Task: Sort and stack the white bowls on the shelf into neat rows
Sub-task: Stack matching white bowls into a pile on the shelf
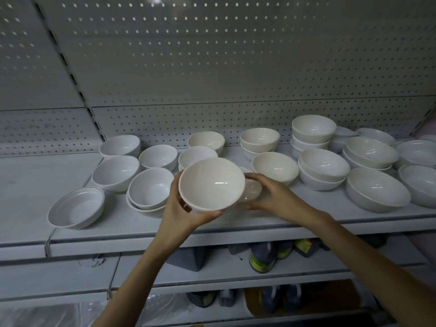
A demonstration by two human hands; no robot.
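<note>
Many white bowls stand on a white shelf (165, 234), some single, some nested in short stacks. My left hand (181, 213) grips a cream-white bowl (211, 182) from below, lifted above the shelf front and tilted toward me. Just behind it to the right, a smaller bowl (252, 190) sits on the shelf, mostly hidden by the lifted one. My right hand (276, 197) curls round that smaller bowl, thumb and fingers on its sides. A two-bowl stack (148, 190) stands to the left of my left hand.
A shallow rimmed dish (75, 208) lies at the front left. Taller stacks (312, 133) and wide bowls (377, 190) fill the right side. A perforated back panel (212, 67) rises behind. Bottles (264, 256) stand on the lower shelves.
</note>
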